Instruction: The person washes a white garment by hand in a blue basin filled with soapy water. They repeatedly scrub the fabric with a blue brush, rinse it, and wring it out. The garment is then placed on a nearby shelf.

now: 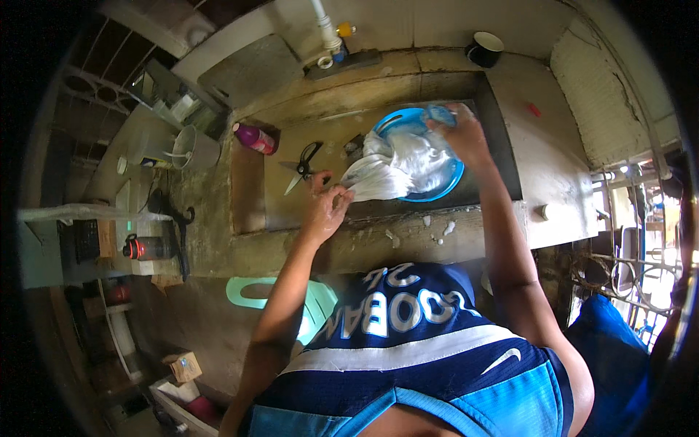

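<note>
Left hand (328, 208): pinching tail of white cloth (375, 175), 8 o'clock of blue basin (402, 117); rest bunched inside. Right hand (467, 136): gripping blurry blue item (441, 114), 1 o'clock. Purple bottle (255, 138) in sink (306, 125), 9 o'clock.

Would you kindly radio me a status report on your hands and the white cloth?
Left hand pinching white cloth. Right hand at small blue item, grip unclear. Cloth bunched in blue basin, end over rim. Scissors beside left hand.
</note>
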`<state>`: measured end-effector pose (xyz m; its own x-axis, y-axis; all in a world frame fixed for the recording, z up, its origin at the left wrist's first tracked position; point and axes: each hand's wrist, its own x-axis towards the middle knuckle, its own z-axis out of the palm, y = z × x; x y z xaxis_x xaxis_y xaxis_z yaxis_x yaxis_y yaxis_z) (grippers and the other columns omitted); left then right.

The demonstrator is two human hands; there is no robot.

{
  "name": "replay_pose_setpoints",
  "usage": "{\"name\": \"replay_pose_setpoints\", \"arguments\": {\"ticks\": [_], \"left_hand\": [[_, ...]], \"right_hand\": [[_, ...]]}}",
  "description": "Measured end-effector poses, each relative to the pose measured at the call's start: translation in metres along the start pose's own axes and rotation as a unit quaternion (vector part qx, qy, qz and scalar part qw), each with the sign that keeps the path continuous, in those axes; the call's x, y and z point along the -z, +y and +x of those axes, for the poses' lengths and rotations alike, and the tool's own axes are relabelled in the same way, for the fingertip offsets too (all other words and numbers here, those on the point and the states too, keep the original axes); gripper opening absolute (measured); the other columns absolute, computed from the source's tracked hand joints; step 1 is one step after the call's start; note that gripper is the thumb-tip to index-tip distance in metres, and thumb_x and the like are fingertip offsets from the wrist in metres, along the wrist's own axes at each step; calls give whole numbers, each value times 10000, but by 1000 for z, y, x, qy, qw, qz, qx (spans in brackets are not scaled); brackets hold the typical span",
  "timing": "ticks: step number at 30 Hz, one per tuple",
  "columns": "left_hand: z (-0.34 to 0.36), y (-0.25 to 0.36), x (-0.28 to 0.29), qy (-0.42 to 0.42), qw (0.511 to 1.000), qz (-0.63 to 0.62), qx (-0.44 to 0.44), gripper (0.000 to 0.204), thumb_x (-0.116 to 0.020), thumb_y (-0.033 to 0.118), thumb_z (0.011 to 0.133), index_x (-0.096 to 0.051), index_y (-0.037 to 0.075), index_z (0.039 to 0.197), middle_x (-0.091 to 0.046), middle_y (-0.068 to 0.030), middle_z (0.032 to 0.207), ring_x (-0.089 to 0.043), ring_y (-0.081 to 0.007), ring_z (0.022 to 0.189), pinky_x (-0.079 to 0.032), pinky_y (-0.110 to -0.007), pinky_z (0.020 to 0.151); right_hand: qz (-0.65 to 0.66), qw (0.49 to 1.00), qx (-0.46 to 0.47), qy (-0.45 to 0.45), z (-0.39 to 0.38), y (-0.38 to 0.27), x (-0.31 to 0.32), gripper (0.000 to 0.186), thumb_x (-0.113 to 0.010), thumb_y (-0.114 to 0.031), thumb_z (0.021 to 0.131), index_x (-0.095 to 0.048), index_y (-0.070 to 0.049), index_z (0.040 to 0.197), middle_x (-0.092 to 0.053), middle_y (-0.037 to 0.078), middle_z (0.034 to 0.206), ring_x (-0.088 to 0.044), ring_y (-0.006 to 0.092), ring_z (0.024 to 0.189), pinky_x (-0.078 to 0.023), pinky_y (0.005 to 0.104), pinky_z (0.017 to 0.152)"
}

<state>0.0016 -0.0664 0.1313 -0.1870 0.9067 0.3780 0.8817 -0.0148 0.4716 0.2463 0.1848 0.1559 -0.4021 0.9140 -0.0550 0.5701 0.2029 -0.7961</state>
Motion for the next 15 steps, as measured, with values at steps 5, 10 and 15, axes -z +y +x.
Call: {"name": "replay_pose_setpoints", "arguments": {"ticks": [5,10,15], "left_hand": [[-15,11,-13,-32,978,-139,155,185,-744,101,836,-598,-11,812,-579,-163,722,-569,-328,650,-487,-385,654],[-22,10,-24,14,960,-228,160,172,-660,-32,818,-502,1,757,-472,-71,706,-455,-163,641,-420,-324,604],[-23,5,-46,54,945,-240,213,154,-622,-21,843,-498,16,760,-458,-46,709,-439,-131,668,-400,-315,611]], "right_hand": [[-33,951,288,-109,-44,-32,-99,517,-781,-440,872,-628,-62,1189,-719,231,982,-704,379,962,-496,445,970],[-294,871,332,-210,17,25,-92,345,-627,-235,920,-686,-244,1260,-734,117,1036,-719,315,902,-554,477,854],[-142,889,423,-106,-14,-38,-129,274,-649,-369,939,-725,-233,1164,-712,169,848,-665,347,644,-552,502,605]]}}
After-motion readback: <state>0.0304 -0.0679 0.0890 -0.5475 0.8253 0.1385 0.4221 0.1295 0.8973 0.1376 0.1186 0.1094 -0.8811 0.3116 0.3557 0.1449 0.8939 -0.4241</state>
